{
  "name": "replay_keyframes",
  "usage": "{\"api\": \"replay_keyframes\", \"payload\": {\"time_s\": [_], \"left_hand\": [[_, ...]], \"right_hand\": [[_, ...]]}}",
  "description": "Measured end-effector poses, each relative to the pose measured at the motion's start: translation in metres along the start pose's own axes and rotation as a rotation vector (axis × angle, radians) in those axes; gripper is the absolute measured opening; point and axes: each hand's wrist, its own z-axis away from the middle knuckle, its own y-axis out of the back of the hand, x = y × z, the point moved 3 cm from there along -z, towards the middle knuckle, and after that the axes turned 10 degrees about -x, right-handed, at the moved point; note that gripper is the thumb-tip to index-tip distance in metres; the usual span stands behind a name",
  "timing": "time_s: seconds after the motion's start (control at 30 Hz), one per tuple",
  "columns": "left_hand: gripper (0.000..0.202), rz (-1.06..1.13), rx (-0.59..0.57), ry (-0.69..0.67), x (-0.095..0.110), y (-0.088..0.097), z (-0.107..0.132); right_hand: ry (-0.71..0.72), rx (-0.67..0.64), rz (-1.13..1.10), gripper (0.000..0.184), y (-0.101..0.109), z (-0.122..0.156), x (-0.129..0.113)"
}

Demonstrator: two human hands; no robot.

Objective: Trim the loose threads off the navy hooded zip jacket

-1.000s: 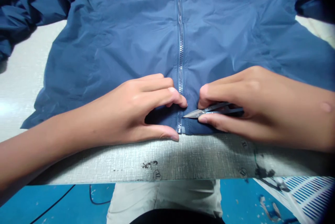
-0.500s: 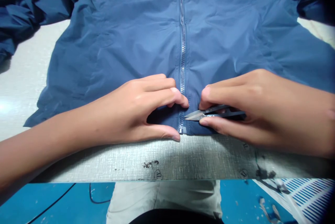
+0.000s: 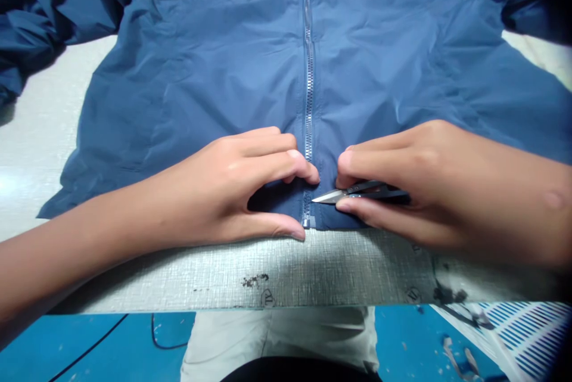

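Note:
A blue zip-up jacket (image 3: 214, 72) lies spread flat on the grey table (image 3: 313, 269), hem toward me. Its closed zipper (image 3: 308, 90) runs down the middle to the hem. My left hand (image 3: 232, 188) presses on the hem just left of the zipper's bottom end, thumb at the hem edge and fingers curled onto the cloth. My right hand (image 3: 429, 185) rests on the hem to the right of the zipper. It grips small metal thread snips (image 3: 353, 192), whose blades point left toward the zipper's foot.
Bunched blue fabric (image 3: 27, 6) lies at the far left of the table. The table's front edge runs just below my hands. Below it are my light trousers (image 3: 277, 340), a blue floor with a black cable (image 3: 89, 349), and a white slatted crate (image 3: 522, 334) at the lower right.
Both hands stay on the hem beside the zipper. The snips' tips shifted a few pixels left and right near the zipper's foot; the view wobbled slightly.

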Motion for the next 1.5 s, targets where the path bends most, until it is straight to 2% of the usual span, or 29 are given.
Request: {"api": "replay_keyframes", "payload": {"time_s": [0.13, 0.27, 0.4, 0.5, 0.6, 0.7, 0.9, 0.97, 1.07, 1.17, 1.23, 1.4, 1.5], "left_hand": [[0.043, 0.000, 0.021, -0.020, 0.000, 0.000, 0.000], [0.038, -0.015, 0.002, -0.022, 0.000, 0.000, -0.001], [0.017, 0.025, -0.006, -0.083, 0.001, 0.002, 0.001], [0.005, 0.118, -0.074, -0.095, 0.001, 0.004, 0.002], [0.012, 0.150, -0.050, -0.059, 0.000, 0.006, 0.003], [0.023, 0.066, 0.005, -0.048, 0.001, 0.004, 0.002], [0.021, -0.047, -0.074, -0.060, 0.005, -0.002, 0.000], [0.019, -0.070, -0.047, -0.042, 0.004, -0.001, 0.001], [0.028, -0.153, 0.043, -0.016, 0.002, 0.001, 0.003], [0.036, -0.161, 0.058, -0.017, 0.000, 0.000, 0.002], [0.035, -0.129, 0.060, -0.010, 0.000, 0.000, 0.000], [0.026, -0.075, 0.089, 0.033, 0.001, 0.004, -0.001], [0.017, -0.031, 0.100, 0.073, 0.000, 0.005, 0.000]], "right_hand": [[0.000, -0.025, -0.040, 0.022, 0.000, 0.002, 0.003], [0.005, -0.100, -0.063, 0.017, 0.001, 0.005, 0.006], [-0.031, -0.144, -0.109, 0.012, 0.008, 0.007, 0.008], [-0.050, -0.154, -0.147, 0.012, 0.012, 0.007, 0.007], [-0.090, -0.202, -0.186, 0.010, 0.013, 0.006, 0.007], [-0.107, -0.223, -0.209, 0.009, 0.012, 0.006, 0.007], [-0.071, -0.205, -0.169, 0.010, 0.013, 0.007, 0.006], [-0.069, -0.207, -0.177, 0.010, 0.012, 0.007, 0.006], [-0.090, -0.198, -0.188, 0.010, 0.012, 0.008, 0.006], [-0.102, -0.207, -0.201, 0.010, 0.012, 0.008, 0.006], [-0.100, -0.203, -0.191, 0.011, 0.012, 0.008, 0.006], [-0.081, -0.094, -0.115, 0.018, 0.011, 0.005, 0.009], [-0.011, -0.057, -0.164, 0.026, 0.011, 0.005, 0.012]]}}
